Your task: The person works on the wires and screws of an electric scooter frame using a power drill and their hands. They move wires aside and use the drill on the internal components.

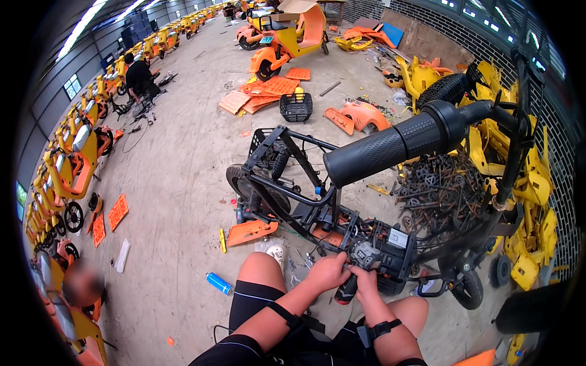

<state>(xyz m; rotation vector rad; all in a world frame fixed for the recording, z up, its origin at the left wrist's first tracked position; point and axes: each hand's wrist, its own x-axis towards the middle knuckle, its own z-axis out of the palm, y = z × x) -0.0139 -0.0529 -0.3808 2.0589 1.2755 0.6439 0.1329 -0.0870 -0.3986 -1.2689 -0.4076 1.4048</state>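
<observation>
A: What do the hands hold?

B: The left hand [328, 272] is curled, its fingers pressed against the grey motor-like part [366, 254] set in the stripped black scooter frame [293, 201]. The right hand [365, 283] is wrapped about the red-and-black handle of a power driver [346, 291], which points up into the same part. Both hands touch each other at the thumbs.

A: Where does the frame lie?

B: On its side on the concrete floor [183, 171], just ahead of the person's bare knees. Its black ribbed handlebar grip [390, 146] looms near the camera, above the hands.

A: What surrounds the work?

B: A blue cylindrical can [218, 283] lies on the floor to the left of the knees, an orange plastic panel [251, 231] beside the frame's rear wheel. A heap of dark rusty bolts and brackets [436, 195] lies to the right, beyond it yellow plastic body shells [531, 183]. A row of yellow-and-orange scooters [73, 158] lines the left wall; a person in black [139, 76] crouches there.
</observation>
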